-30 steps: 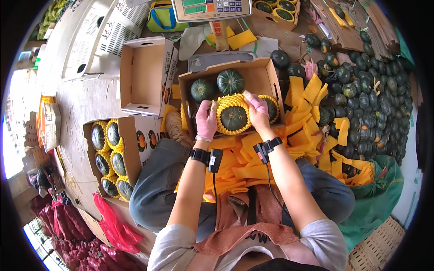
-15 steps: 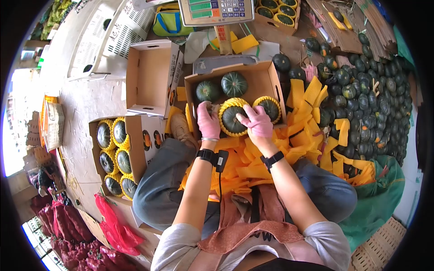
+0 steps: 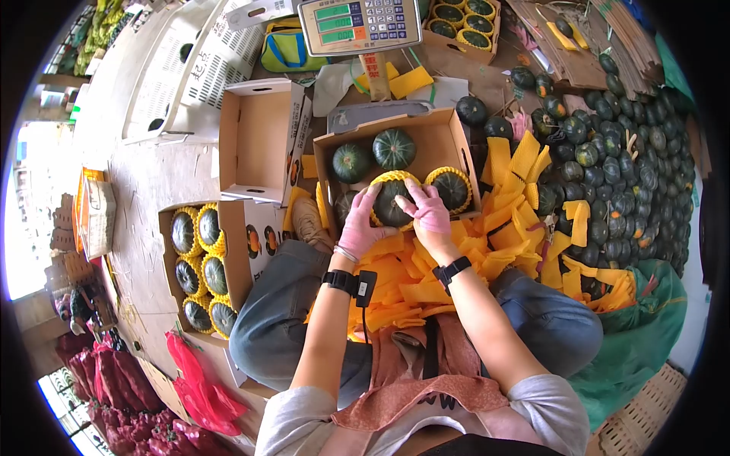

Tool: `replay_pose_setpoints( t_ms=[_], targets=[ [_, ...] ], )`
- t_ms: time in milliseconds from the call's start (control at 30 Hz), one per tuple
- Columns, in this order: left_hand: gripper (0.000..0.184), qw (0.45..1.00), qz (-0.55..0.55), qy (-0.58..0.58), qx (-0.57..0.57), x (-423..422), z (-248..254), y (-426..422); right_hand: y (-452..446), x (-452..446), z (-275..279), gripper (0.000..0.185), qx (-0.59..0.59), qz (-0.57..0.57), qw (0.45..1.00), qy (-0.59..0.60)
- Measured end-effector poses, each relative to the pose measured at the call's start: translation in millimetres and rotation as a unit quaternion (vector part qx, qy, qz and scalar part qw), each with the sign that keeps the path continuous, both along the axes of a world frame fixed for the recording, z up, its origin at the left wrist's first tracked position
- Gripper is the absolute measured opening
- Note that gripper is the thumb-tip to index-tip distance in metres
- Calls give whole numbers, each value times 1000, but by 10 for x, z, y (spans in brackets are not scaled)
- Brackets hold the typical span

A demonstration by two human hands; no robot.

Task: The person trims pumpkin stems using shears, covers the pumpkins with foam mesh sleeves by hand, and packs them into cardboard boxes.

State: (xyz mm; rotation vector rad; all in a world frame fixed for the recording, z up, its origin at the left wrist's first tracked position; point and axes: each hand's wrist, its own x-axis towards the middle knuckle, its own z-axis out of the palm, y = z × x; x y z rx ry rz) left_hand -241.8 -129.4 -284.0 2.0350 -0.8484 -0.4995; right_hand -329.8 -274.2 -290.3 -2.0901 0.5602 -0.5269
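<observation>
A dark green squash (image 3: 391, 207) with a yellow foam net around its edge sits at the near side of an open cardboard box (image 3: 456, 125). My left hand (image 3: 363, 226), in a pink glove, grips its left side. On its right side, my right hand (image 3: 428, 215), also in a pink glove, presses with thumb and fingers. Another netted squash (image 3: 449, 190) lies to the right in the same box. Two bare squashes, a left one (image 3: 351, 163) and a right one (image 3: 394, 149), occupy the far side. Behind my left hand a further squash (image 3: 344, 204) is partly hidden.
The box rests by a scale with a display (image 3: 359, 24). At left are an empty carton (image 3: 255, 140) and a carton of netted squashes (image 3: 228, 228). Yellow foam nets (image 3: 426, 277) pile before me. A large squash heap (image 3: 616, 175) lies right.
My left hand has moved right and down from the box's left part onto the near squash's left side. My right hand has shifted slightly left on that squash. The view has shifted a little.
</observation>
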Motion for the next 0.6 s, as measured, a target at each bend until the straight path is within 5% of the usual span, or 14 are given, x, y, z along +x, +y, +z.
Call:
replay_pose_setpoints(
  t_ms=[67,200,233,300,333,367,400,433,500,600],
  targets=[
    [108,1000,-11,-18,15,-10,-74,13,1,-40,11,43,65,1,998,-16],
    [114,930,12,247,-273,-112,192,-214,-237,-36,357,63,185,2,983,-12],
    [107,947,-47,189,-255,-56,314,-272,-310,-27,378,67,162,0,987,2],
    [90,926,-56,277,-248,67,378,-444,-603,186,359,73,16,30,999,11],
    [70,903,22,346,-254,174,368,-579,-766,312,353,76,-84,42,996,3],
    [58,928,58,264,-255,340,109,-691,-874,391,370,88,-240,60,968,33],
    [59,987,72,77,-120,497,-36,-796,-914,479,431,86,-226,22,973,25],
    [60,990,80,-115,17,592,-33,-921,-961,564,365,71,-137,-19,989,45],
    [72,927,24,-243,285,580,49,-1157,-1028,668,252,71,-197,-35,976,84],
    [87,901,17,-165,401,696,82,-1268,-1073,687,91,60,-281,-16,944,171]
  ],
)
